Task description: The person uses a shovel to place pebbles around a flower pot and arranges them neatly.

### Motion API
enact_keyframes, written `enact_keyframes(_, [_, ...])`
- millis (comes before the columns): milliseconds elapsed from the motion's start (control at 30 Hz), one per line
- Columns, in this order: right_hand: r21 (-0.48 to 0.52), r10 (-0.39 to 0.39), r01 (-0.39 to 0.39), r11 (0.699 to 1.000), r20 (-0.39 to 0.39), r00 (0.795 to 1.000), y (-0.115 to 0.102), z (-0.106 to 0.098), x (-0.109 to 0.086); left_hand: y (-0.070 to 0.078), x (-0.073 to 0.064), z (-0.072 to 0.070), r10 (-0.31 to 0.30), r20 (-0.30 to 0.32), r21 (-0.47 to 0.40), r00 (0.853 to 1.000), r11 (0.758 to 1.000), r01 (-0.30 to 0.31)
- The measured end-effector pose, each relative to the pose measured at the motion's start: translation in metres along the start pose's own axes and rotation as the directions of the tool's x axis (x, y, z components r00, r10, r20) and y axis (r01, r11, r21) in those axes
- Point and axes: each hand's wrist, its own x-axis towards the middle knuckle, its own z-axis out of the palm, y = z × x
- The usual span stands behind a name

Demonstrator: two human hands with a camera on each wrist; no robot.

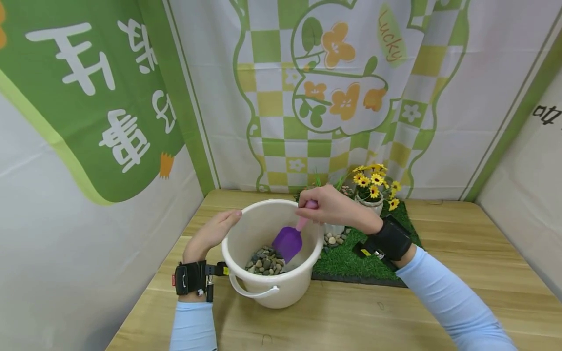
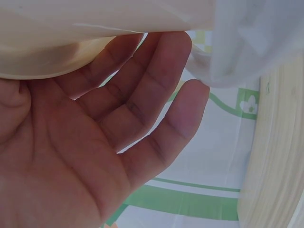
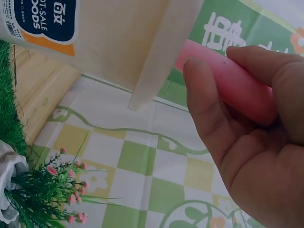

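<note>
From the head, the left hand grips a bucket on the surface, seemingly steadying it; the right hand angles a scoop at stones inside. From the left wrist, fingers curve against the bucket's outside; from the right wrist, they grasp the pink handle.

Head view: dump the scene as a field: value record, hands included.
right hand: holds scoop by its pink handle
scoop blade: purple, inside bucket, by the stones
left hand: rests at bucket rim
bucket: cream, upright on wooden table
bucket contents: small grey and tan stones
right of bucket: green turf mat
on mat: potted yellow flowers
</note>
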Motion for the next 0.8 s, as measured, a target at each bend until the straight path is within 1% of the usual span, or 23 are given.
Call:
enact_keyframes(133, [-0.023, -0.015, 0.015, 1.000, 0.000, 1.000, 0.002, 0.003, 0.002, -0.001, 0.000, 0.000, 0.001, -0.004, 0.001, 1.000, 1.000, -0.001])
enact_keyframes(367, [-0.096, -0.047, 0.046, 0.994, -0.002, 0.999, 0.006, 0.009, 0.009, -0.003, 0.001, 0.000, -0.016, -0.004, -0.002, 1.000, 1.000, 0.016])
enact_keyframes(467, [-0.070, -0.039, 0.041, 0.997, 0.020, 0.999, 0.006, 0.013, 0.011, -0.005, 0.001, -0.001, -0.018, 0.002, -0.002, 1.000, 1.000, 0.018])
enact_keyframes(600, [0.014, -0.022, 0.021, 1.000, 0.049, 0.999, 0.006, 0.017, 0.011, -0.005, 0.001, -0.001, -0.021, 0.009, -0.006, 1.000, 1.000, 0.021])
enact_keyframes(667, [0.009, -0.028, 0.027, 1.000, 0.047, 0.999, 0.006, 0.019, 0.012, -0.005, 0.001, -0.001, -0.026, 0.009, -0.003, 1.000, 1.000, 0.026])
enact_keyframes(800, [-0.058, -0.049, 0.050, 0.997, 0.019, 0.999, 0.004, 0.021, 0.015, -0.003, 0.001, -0.001, -0.029, 0.009, 0.012, 1.000, 1.000, 0.028])
